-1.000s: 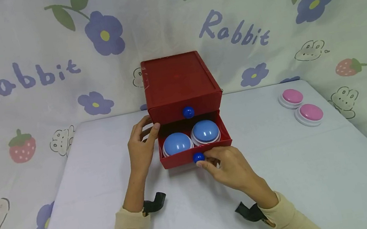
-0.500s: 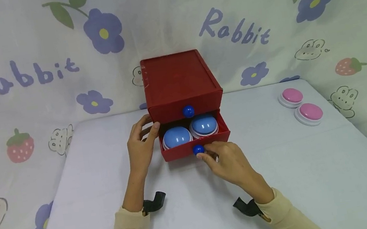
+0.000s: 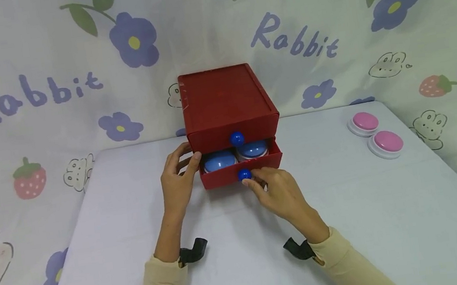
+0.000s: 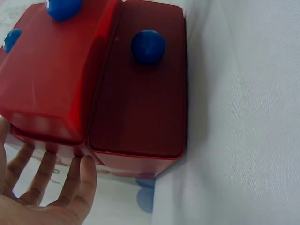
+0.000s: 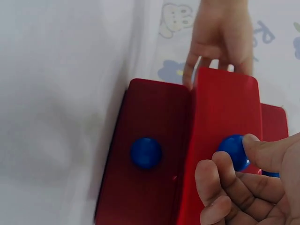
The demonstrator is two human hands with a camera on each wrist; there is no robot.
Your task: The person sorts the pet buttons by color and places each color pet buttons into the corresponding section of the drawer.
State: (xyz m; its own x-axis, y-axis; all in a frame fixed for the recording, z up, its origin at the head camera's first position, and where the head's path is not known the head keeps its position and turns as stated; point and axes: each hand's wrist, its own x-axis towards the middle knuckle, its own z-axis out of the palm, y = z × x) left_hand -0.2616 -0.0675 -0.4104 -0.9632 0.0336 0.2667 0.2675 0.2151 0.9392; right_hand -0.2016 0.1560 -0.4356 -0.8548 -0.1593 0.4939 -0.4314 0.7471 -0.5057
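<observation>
A red drawer cabinet stands at the back of the table, its middle drawer part-way out. Two blue domed push buttons with white bases sit inside that drawer, partly hidden under the upper drawer's front. With thumb and fingers, my right hand pinches the middle drawer's round blue knob. My left hand rests on the cabinet's left side, fingers spread and fairly straight in the left wrist view. The lower drawer is flush in the cabinet and has its own blue knob.
Two pink push buttons on white bases lie at the table's back right. White cloth covers the table. Behind the cabinet hangs a printed curtain with flowers and lettering.
The middle drawer has slid inward, pushed by my right hand on its knob. Less of the blue buttons shows now. My left hand has stayed at the cabinet's side.
</observation>
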